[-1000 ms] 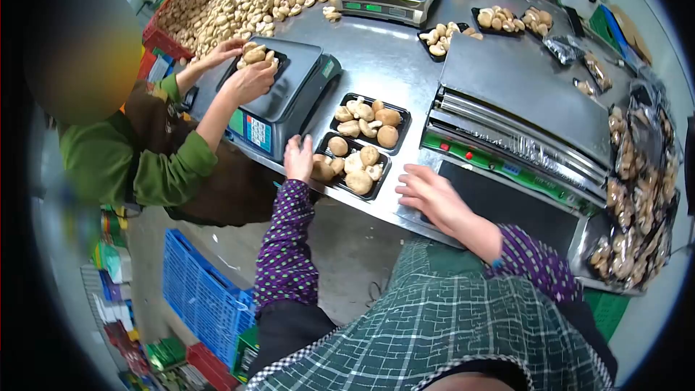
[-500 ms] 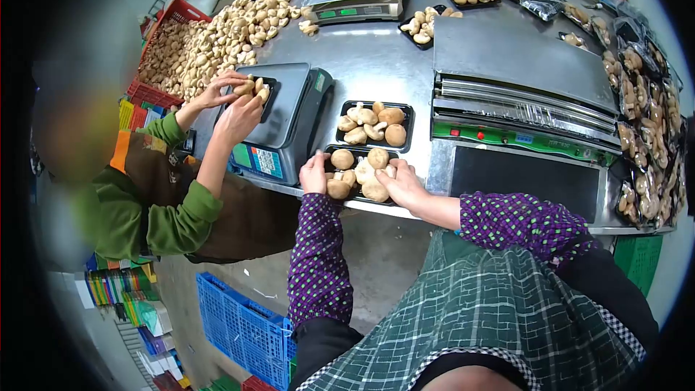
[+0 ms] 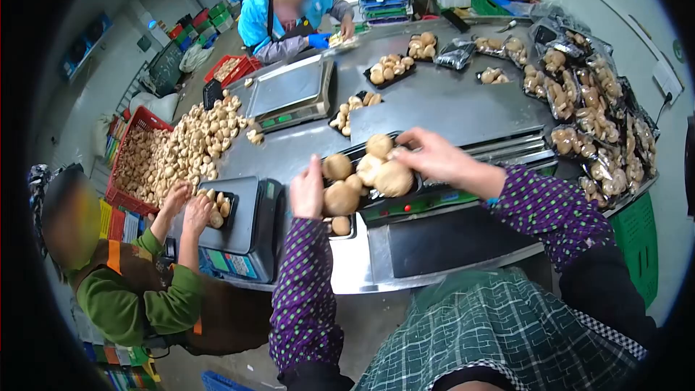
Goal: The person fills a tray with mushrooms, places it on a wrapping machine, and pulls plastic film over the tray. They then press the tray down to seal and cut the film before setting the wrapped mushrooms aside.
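Observation:
A black tray of mushrooms (image 3: pixel 368 174) is held up between my two hands, in front of the wrapping machine (image 3: pixel 449 199). My left hand (image 3: pixel 308 190) grips its left edge. On the right side, my right hand (image 3: pixel 431 156) has its fingers on the tray's edge and by a mushroom. Mostly hidden below and behind the held tray, another tray of mushrooms (image 3: pixel 339 226) rests on the table.
A co-worker's hands (image 3: pixel 190 206) touch mushrooms on a scale (image 3: pixel 242 221) at left. Loose mushrooms (image 3: pixel 195 141) spill from a red crate (image 3: pixel 119 185). Wrapped packs (image 3: pixel 594 116) lie at right. Another person (image 3: pixel 289 11) works across the table beyond a second scale (image 3: pixel 289 90).
My hands have lifted the tray off the near table edge and carried it up toward the wrapping machine. The view has shifted, and a person across the table now shows.

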### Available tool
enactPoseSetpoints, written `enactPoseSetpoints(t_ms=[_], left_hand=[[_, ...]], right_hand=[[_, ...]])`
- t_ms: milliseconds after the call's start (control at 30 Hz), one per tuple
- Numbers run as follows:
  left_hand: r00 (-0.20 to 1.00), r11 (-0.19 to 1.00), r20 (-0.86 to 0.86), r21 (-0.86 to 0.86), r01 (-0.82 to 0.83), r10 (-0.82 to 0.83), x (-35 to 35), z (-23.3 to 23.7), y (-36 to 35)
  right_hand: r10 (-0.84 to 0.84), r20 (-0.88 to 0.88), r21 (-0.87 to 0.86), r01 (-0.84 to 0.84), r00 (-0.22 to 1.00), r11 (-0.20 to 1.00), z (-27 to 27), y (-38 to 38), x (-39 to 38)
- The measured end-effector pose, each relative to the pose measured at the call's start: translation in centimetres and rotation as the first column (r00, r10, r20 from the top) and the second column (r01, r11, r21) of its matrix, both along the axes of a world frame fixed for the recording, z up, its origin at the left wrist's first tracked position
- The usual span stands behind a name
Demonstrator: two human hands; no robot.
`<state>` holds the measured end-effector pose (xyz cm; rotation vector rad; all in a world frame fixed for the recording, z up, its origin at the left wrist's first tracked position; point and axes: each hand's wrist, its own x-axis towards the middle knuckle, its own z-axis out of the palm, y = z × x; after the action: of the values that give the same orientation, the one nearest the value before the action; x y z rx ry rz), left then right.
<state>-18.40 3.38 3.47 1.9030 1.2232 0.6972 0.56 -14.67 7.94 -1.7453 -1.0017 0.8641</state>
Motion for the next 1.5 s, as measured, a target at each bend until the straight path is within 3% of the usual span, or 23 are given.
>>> enactPoseSetpoints(t_ms=[100, 167, 233, 300, 333, 367, 433, 500, 533, 567, 700, 733, 767, 900, 967, 1100, 1167, 1233, 1267, 1333, 1400, 1467, 1500], left_hand=[[0.99, 0.99, 0.05, -0.034, 0.134, -0.132, 8.1, -0.8, -0.1], [0.988, 0.987, -0.014, -0.033, 0.156, -0.156, 12.7, -0.4, -0.6], [0.969, 0.969, -0.004, 0.012, 0.245, -0.245, 16.7, -1.8, -0.2], [0.942, 0.948, -0.121, 0.01, 0.317, -0.313, 19.7, -3.4, -0.4], [0.922, 0.93, -0.151, 0.041, 0.365, -0.356, 20.4, -4.0, -1.1], [0.901, 0.908, -0.185, 0.076, 0.411, -0.393, 20.7, -4.7, -1.7], [0.942, 0.949, -0.119, 0.005, 0.316, -0.313, 20.5, -3.6, -3.0], [0.909, 0.914, -0.1, -0.079, 0.398, -0.405, 19.7, -2.3, -2.9], [0.88, 0.872, -0.075, 0.121, 0.474, -0.468, 19.5, -3.1, -3.0], [0.844, 0.789, -0.068, 0.32, 0.524, -0.532, 19.1, -3.8, -2.8], [0.72, 0.553, -0.267, 0.49, 0.674, -0.641, 21.2, -3.5, -3.2], [0.681, 0.615, -0.122, 0.338, 0.712, -0.722, 22.2, -5.5, -2.4], [0.711, 0.62, -0.115, 0.406, 0.671, -0.694, 22.2, -5.4, -3.0], [0.77, 0.71, -0.109, 0.324, 0.625, -0.628, 21.8, -4.1, -5.1], [0.817, 0.81, 0.106, 0.254, 0.529, -0.567, 21.5, -4.7, -5.6], [0.82, 0.733, 0.018, 0.46, 0.501, -0.572, 21.3, -5.3, -5.5], [0.826, 0.774, 0.033, 0.372, 0.513, -0.563, 21.5, -4.6, -6.1], [0.832, 0.766, 0.087, 0.451, 0.458, -0.549, 22.3, -5.6, -6.6], [0.832, 0.785, 0.101, 0.41, 0.465, -0.545, 22.6, -5.8, -6.3], [0.835, 0.821, 0.155, 0.343, 0.456, -0.528, 23.2, -6.6, -5.9], [0.762, 0.789, 0.21, 0.212, 0.577, -0.613, 22.8, -6.2, -5.0], [0.754, 0.789, 0.264, 0.339, 0.511, -0.602, 22.6, -8.9, -3.0], [0.813, 0.842, 0.253, 0.293, 0.453, -0.525, 20.9, -7.1, -3.2]], right_hand=[[-0.114, 0.134, 0.024, 0.112, 0.984, 0.993, 0.4, -1.5, 6.6], [-0.159, 0.087, -0.045, 0.163, 0.983, 0.986, 1.3, -2.8, 9.5], [-0.198, 0.101, -0.021, 0.201, 0.975, 0.979, -0.8, -3.4, 13.3], [-0.231, 0.215, 0.012, 0.234, 0.949, 0.972, -3.0, -3.9, 16.4], [-0.239, 0.235, -0.048, 0.257, 0.942, 0.965, -3.5, -4.2, 17.0], [-0.226, 0.365, -0.016, 0.249, 0.903, 0.968, -5.5, -4.1, 18.0], [-0.189, 0.234, -0.098, 0.216, 0.954, 0.971, -4.9, -4.9, 17.6], [-0.185, 0.377, -0.164, 0.262, 0.907, 0.951, -4.5, -5.1, 17.8], [-0.188, 0.497, -0.102, 0.272, 0.847, 0.957, -5.2, -5.2, 18.2], [-0.183, 0.511, -0.033, 0.231, 0.84, 0.972, -6.2, -4.8, 18.9], [-0.181, 0.657, 0.129, 0.127, 0.732, 0.983, -8.8, -1.7, 18.1], [-0.179, 0.725, 0.166, 0.084, 0.665, 0.983, -9.7, -1.6, 17.3], [-0.181, 0.787, 0.196, 0.04, 0.59, 0.98, -10.1, -1.4, 16.9], [-0.236, 0.749, 0.27, 0.04, 0.619, 0.962, -10.3, -1.7, 16.7], [-0.173, 0.755, 0.201, 0.027, 0.632, 0.979, -9.8, -1.9, 16.7], [-0.155, 0.714, 0.173, 0.043, 0.683, 0.984, -10.2, -2.1, 17.1], [-0.122, 0.765, 0.139, 0.024, 0.632, 0.99, -10.0, -2.3, 17.2], [-0.077, 0.753, 0.059, 0.049, 0.653, 0.997, -9.8, -2.6, 18.2], [-0.071, 0.751, 0.047, 0.053, 0.656, 0.997, -9.9, -2.7, 18.2], [-0.145, 0.719, 0.156, 0.046, 0.679, 0.987, -10.1, -3.6, 18.1], [-0.119, 0.731, 0.138, 0.026, 0.672, 0.99, -10.2, -3.0, 18.3], [-0.177, 0.739, 0.175, 0.068, 0.65, 0.982, -9.7, -2.8, 18.1], [-0.245, 0.732, 0.215, 0.125, 0.635, 0.969, -9.5, -3.7, 17.9]])
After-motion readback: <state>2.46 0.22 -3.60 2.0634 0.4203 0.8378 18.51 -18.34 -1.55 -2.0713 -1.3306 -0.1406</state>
